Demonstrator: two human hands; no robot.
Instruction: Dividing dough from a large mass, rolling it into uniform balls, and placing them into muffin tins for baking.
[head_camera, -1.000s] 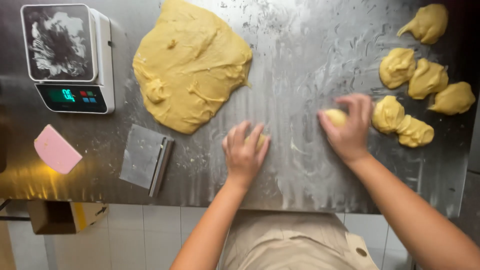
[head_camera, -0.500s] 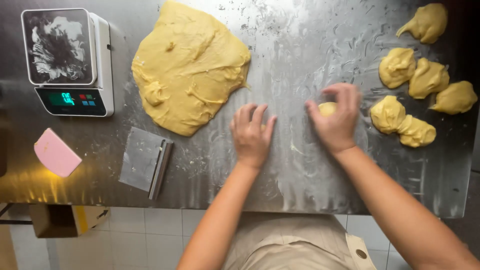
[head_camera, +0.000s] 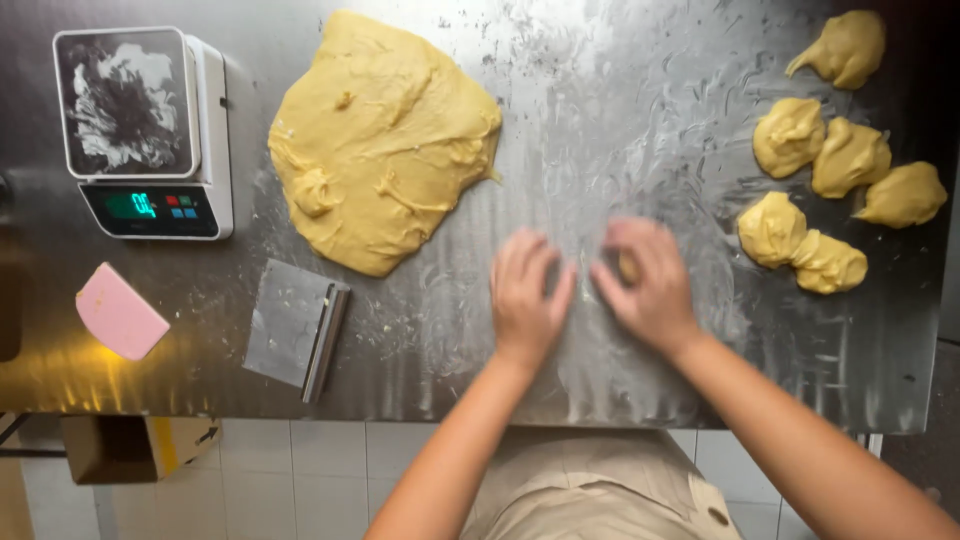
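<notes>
My right hand (head_camera: 652, 285) is cupped over a small yellow dough piece (head_camera: 628, 266) on the floured steel table (head_camera: 620, 120); a bit of dough shows between thumb and fingers. My left hand (head_camera: 528, 295) lies palm-down just to its left, fingers together, cupped over a small dough piece almost wholly hidden beneath it. The two hands sit nearly side by side near the table's front edge. A large flat slab of yellow dough (head_camera: 385, 140) lies up and to the left of my left hand.
Several rough dough portions (head_camera: 850, 155) lie in a group at the right. A digital scale (head_camera: 140, 130) stands at the far left, with a pink plastic scraper (head_camera: 120, 312) and a metal bench scraper (head_camera: 295, 325) below it. A cardboard box (head_camera: 130, 445) sits under the table.
Both hands have shifted on the table in small rolling moves. My right hand has come left, away from the portions, and now sits close beside my left hand.
</notes>
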